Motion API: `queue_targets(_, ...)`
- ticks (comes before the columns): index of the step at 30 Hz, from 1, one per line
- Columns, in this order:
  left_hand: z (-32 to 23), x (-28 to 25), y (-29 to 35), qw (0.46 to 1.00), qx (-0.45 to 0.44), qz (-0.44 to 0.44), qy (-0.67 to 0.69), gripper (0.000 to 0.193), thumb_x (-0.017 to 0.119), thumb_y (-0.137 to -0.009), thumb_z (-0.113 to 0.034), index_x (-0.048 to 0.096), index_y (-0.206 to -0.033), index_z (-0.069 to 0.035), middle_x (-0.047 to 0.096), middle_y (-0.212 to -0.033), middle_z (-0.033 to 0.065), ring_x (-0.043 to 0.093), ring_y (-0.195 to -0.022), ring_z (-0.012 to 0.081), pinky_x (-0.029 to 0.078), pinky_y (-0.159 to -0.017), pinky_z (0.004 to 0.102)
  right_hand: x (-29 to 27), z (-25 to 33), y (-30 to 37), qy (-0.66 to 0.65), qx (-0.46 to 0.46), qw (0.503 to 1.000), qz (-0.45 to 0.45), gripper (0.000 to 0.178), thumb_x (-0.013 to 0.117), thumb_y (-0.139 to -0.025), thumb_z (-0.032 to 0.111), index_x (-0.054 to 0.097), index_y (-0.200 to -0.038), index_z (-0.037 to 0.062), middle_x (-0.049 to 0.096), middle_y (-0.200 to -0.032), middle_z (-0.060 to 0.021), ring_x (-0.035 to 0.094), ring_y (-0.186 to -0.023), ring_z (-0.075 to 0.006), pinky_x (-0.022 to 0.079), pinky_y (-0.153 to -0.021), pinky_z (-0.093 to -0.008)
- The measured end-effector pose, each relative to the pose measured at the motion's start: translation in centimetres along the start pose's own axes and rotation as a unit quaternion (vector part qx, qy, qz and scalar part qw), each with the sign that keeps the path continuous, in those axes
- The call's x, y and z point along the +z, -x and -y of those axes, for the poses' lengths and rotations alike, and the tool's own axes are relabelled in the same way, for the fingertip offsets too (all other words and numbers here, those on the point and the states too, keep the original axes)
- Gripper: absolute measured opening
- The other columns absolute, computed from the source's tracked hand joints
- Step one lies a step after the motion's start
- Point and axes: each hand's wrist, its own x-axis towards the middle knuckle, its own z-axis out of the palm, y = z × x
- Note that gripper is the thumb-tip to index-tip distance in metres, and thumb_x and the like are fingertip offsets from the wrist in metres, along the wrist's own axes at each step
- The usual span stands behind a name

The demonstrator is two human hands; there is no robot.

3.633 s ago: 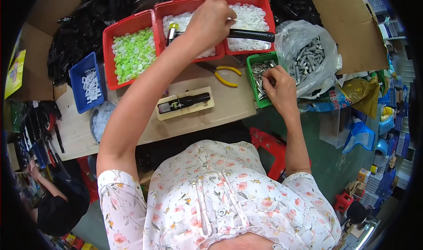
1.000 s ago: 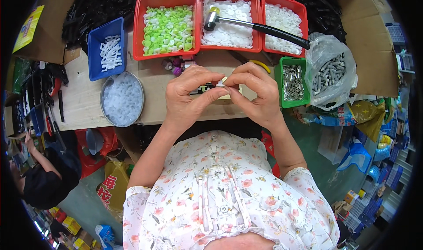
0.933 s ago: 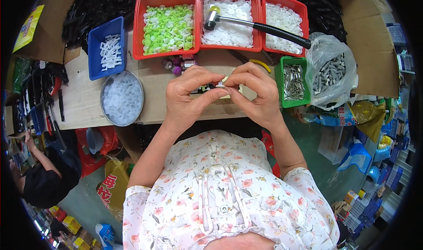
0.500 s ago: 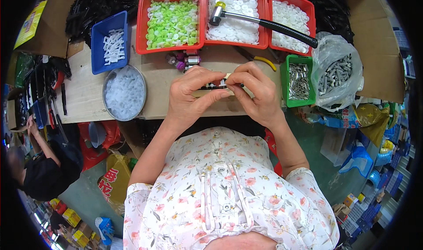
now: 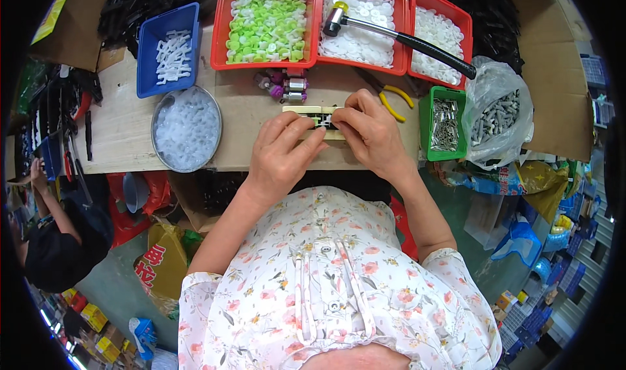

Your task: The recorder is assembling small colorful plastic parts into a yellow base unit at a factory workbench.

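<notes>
My left hand [image 5: 283,153] and my right hand [image 5: 370,135] meet over a cream block with a black part on it [image 5: 312,117], lying flat on the wooden table [image 5: 117,132]. Both hands' fingertips press on the black part from either side. Much of the block is hidden under my fingers. Just beyond it lie a few small purple and metal pieces [image 5: 287,86].
Along the back stand red trays of green caps [image 5: 266,19] and white caps [image 5: 365,27], with a hammer [image 5: 398,37] across them. A blue bin [image 5: 168,47], a round metal dish [image 5: 186,127], yellow pliers [image 5: 388,96], a green bin of metal clips [image 5: 445,123] and a bag of grey parts [image 5: 499,115] surround the hands. A person sits at the lower left [image 5: 55,233].
Earlier my left hand reached to the hammer in the red trays and my right was at the green bin. Both hands have since come together on the block and stay there.
</notes>
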Motion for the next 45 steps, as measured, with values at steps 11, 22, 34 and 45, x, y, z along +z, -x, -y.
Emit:
queue_targets(11,0.2,1.8,1.1,0.990,0.051,0.018,-0.128,0.031,0.077,-0.078,-0.022,0.071,-0.106,-0.010,0.062,-0.111,0.0053,0.054,-0.108,0.0247,0.040,-0.085,0.0387,-0.7,-0.2,-0.4,-0.032,0.035,0.998,0.047,0.018,0.068,-0.079,-0.001,0.066,-0.096,0.0006,0.054,-0.090,-0.0130,0.058,-0.079,-0.0302,0.046,-0.067,-0.0397)
queue_targets(22,0.5,1.8,1.2,0.977,0.088,0.019,-0.192,0.028,0.075,-0.084,-0.023,0.072,-0.110,-0.013,0.064,-0.115,0.0033,0.057,-0.111,0.0242,0.041,-0.086,0.0411,-0.6,-0.4,0.8,0.144,-0.060,0.987,0.046,0.026,0.066,-0.077,0.010,0.068,-0.102,0.0040,0.057,-0.094,-0.0080,0.060,-0.089,-0.0253,0.045,-0.073,-0.0368)
queue_targets(34,1.2,1.8,1.2,0.962,0.144,0.029,-0.231,0.029,0.074,-0.084,-0.025,0.072,-0.110,-0.012,0.063,-0.117,0.0023,0.056,-0.116,0.0236,0.034,-0.096,0.0457,-0.5,0.2,0.8,0.182,-0.081,0.977,0.079,0.028,0.066,-0.079,0.013,0.065,-0.106,0.0026,0.055,-0.093,-0.0043,0.058,-0.089,-0.0197,0.043,-0.072,-0.0341)
queue_targets(45,0.8,1.8,1.0,0.954,0.163,0.039,-0.249,0.029,0.074,-0.084,-0.022,0.070,-0.111,-0.011,0.061,-0.118,0.0015,0.055,-0.118,0.0224,0.032,-0.102,0.0485,-0.9,-0.5,1.6,0.172,-0.099,0.977,0.073,0.027,0.064,-0.081,0.013,0.064,-0.106,0.0022,0.055,-0.094,-0.0047,0.058,-0.091,-0.0207,0.046,-0.073,-0.0352)
